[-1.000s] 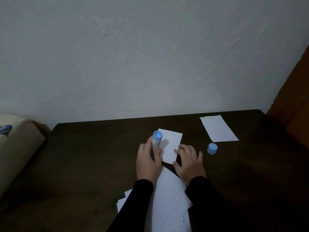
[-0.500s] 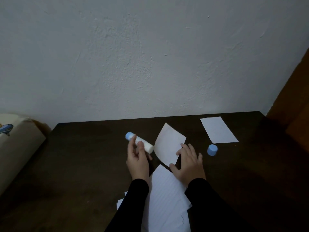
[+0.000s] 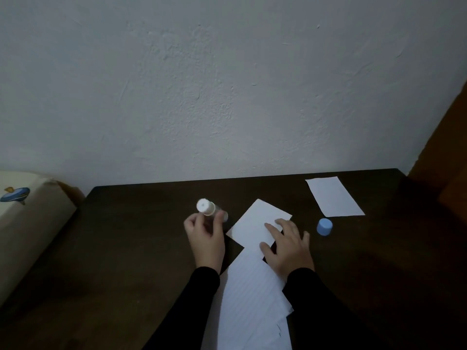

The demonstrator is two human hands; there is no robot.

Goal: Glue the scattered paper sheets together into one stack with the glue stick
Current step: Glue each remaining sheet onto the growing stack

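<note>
Dark wooden table [image 3: 113,248] fills the lower frame, pushed against a rough white wall [image 3: 227,84]. Far left: cream cushion or bag [image 3: 27,223] with a small blue print, beside the table edge. Far right: brown wooden surface [image 3: 444,152], partly cut off.

Left hand [image 3: 206,238], black sleeve, raised just above the table, fingers and thumb curled round the glue stick [image 3: 208,209]; its white open end points toward the camera, uncapped. Just right of it, small white sheet [image 3: 255,227] lies flat and turned diamond-wise, its near corner overlapping the lined paper stack [image 3: 250,299] that runs down to the bottom edge between both forearms. Right hand [image 3: 286,246], black sleeve, palm down, fingers straight and spread, pressing on the small sheet's right side, holding nothing. Blue cap [image 3: 324,226] stands on the table just right of that hand, apart from it. Second loose white sheet [image 3: 333,197] lies flat near the table's back right corner, well apart from the stack.

Versus half a second ago: small sheet was curled up off the table, now flat under the right hand. Glue stick was lying sideways in the left hand with blue base leftward; now tipped so its white end faces the camera. Cap and far sheet unmoved.
</note>
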